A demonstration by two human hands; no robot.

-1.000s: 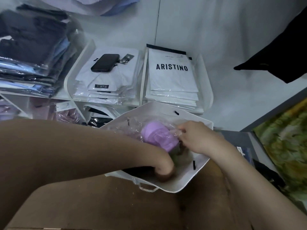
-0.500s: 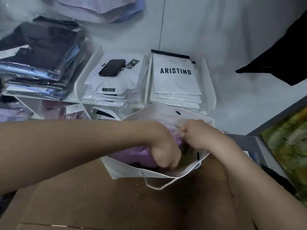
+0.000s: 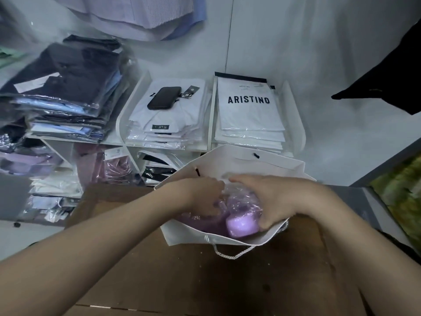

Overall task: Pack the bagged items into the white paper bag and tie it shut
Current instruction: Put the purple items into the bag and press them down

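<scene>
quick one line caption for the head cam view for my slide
Both hands, left hand and right hand, press a plastic-wrapped purple item into an open white paper bag on a brown tabletop.

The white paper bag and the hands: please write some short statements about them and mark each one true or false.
1. Both hands reach into the open mouth of the white paper bag. True; left hand, right hand.
2. The bag is already tied shut. False: its mouth is open and the rope handle hangs loose at the near edge.
3. A purple item in clear plastic is inside the bag. True.
4. The black phone lies inside the bag. False: it rests on a stack of folded white shirts on the shelf behind.
5. The bag stands on a white table. False: it sits on a brown cardboard surface.
</scene>
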